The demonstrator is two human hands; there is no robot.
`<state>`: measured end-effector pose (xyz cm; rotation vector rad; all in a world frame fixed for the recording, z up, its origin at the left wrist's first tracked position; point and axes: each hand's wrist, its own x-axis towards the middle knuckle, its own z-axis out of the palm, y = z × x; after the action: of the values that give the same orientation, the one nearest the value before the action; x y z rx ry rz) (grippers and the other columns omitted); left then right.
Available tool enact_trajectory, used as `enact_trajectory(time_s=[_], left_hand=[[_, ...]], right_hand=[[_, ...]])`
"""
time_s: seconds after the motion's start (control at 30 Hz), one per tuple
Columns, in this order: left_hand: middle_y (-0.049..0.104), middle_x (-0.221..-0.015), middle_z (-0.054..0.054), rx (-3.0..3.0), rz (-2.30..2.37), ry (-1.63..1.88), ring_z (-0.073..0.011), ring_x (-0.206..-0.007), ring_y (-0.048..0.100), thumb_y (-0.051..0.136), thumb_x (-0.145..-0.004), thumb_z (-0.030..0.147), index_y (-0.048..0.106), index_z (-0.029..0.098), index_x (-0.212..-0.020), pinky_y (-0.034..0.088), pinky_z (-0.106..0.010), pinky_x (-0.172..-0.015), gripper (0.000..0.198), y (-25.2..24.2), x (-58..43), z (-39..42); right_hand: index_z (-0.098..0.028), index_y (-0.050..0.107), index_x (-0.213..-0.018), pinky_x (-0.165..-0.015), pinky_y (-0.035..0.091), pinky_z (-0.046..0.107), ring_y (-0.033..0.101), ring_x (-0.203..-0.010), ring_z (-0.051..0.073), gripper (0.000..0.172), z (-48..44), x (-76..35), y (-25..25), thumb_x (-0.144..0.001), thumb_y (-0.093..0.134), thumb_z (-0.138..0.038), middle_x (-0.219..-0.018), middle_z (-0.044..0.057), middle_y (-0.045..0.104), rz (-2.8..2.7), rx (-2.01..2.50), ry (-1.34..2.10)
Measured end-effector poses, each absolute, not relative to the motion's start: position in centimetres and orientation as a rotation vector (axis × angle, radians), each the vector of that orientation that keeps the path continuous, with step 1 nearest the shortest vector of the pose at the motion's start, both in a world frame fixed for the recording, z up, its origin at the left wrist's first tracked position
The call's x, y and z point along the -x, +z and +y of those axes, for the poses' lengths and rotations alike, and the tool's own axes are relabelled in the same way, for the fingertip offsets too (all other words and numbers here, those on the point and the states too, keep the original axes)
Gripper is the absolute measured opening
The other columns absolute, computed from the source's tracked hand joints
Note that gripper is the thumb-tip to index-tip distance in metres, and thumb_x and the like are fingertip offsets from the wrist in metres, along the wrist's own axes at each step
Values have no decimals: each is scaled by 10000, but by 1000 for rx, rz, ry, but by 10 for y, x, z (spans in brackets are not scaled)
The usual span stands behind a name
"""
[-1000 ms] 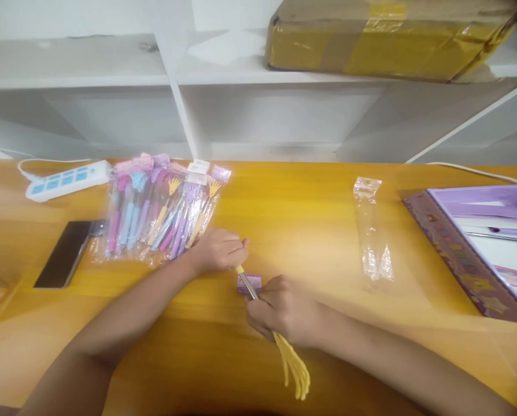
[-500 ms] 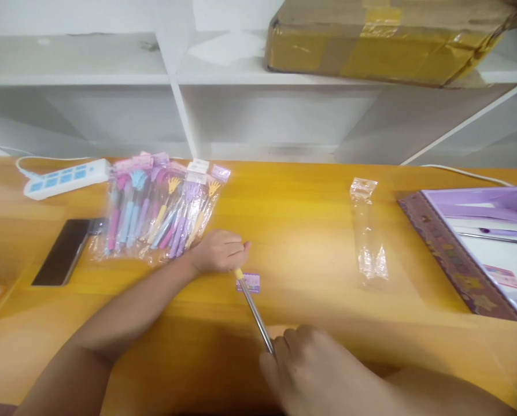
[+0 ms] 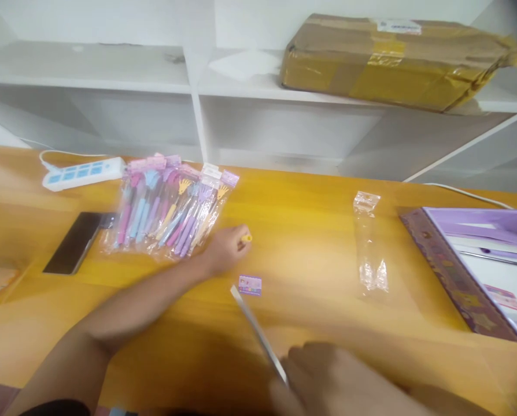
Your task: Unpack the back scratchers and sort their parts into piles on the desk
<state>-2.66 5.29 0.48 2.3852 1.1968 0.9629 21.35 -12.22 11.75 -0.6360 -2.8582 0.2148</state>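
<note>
My left hand rests on the wooden table, fingers pinched on a small yellow piece that sticks out past them. My right hand, blurred at the bottom edge, is closed on the near end of a thin silver telescopic rod. The rod's far tip lies bare, a little apart from the yellow piece. A small purple tag lies on the table beside that tip. Left of my left hand is a fan of packaged pastel hand-shaped scratchers.
An empty clear plastic sleeve lies right of centre. A purple box sits at the right edge. A white power strip and a dark rectangular opening are at the left. White shelves behind hold a taped cardboard parcel.
My right hand pulled back toward me, drawing the rod out long. The yellow end came off the rod tip and stayed in my left hand, which moved slightly away. The view tilted.
</note>
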Motion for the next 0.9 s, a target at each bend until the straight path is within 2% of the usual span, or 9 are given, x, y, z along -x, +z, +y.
enact_trajectory(time_s=[0.03,0.1,0.23,0.3,0.37,0.43,0.53,0.73,0.9], left_hand=[[656,-860,-13,-2329,1186,928,-157,-710,617,584,-969,154,596,203,-1068,502,-289,-659,111,4,23,49],[674,-1185,-115,-2269,1183,927,-197,-953,688,578,-935,100,489,180,-1389,595,-337,-822,470,1,17,45],[489,-1470,-201,-2224,1186,1008,-241,-1192,645,536,-911,21,264,213,-1616,619,-430,-1007,780,-2,15,46],[410,-1514,-197,-2218,1180,972,-249,-1222,629,564,-886,3,310,233,-1613,631,-444,-1017,803,-1,16,46],[340,-1541,-177,-2226,1189,912,-253,-1253,613,605,-868,-6,479,239,-1507,635,-457,-1041,696,0,17,46],[307,-1545,-160,-2229,1180,878,-249,-1257,610,633,-870,-2,610,220,-1348,638,-459,-1056,527,1,17,45],[315,-1531,-166,-2223,1157,867,-247,-1232,617,648,-884,21,651,188,-1260,652,-454,-1039,411,0,16,44],[341,-1562,-204,-2315,1113,799,-273,-1249,609,673,-914,107,555,176,-1453,628,-465,-1067,556,1,16,46],[574,-1368,-159,-2505,1339,718,-338,-1320,564,627,-972,200,569,165,-1437,502,-539,-1186,471,26,28,59]], right_hand=[[-247,634,-787,-483,321,368,461,-497,188,270,-113,-217,125,-995,740,-382,-609,18,596,-2844,708,263],[-224,654,-904,-519,380,350,505,-533,181,290,-88,-226,142,-1058,670,-470,-697,24,643,-2776,868,479],[-207,700,-992,-592,493,288,608,-635,160,510,-26,-252,154,-1139,423,-610,-819,59,692,-2360,977,1000],[-198,697,-883,-622,550,294,641,-654,163,626,4,-261,142,-1113,398,-697,-830,79,692,-2111,1087,1137],[-180,697,-828,-670,603,309,676,-664,159,647,29,-268,123,-1053,505,-756,-868,85,700,-1862,1226,1250],[-163,730,-854,-757,644,343,724,-740,183,629,49,-273,104,-911,716,-789,-935,92,720,-1663,1337,1330],[-169,773,-943,-851,649,383,747,-876,226,647,67,-280,84,-720,903,-761,-1023,106,753,-1578,1417,1361],[-160,706,-1146,-760,584,384,678,-702,194,596,88,-276,40,-921,697,-712,-871,81,734,-1610,1646,862],[-142,697,-1195,-777,547,383,671,-741,229,507,101,-266,-3,-975,617,-592,-826,86,730,-1739,1657,454]])
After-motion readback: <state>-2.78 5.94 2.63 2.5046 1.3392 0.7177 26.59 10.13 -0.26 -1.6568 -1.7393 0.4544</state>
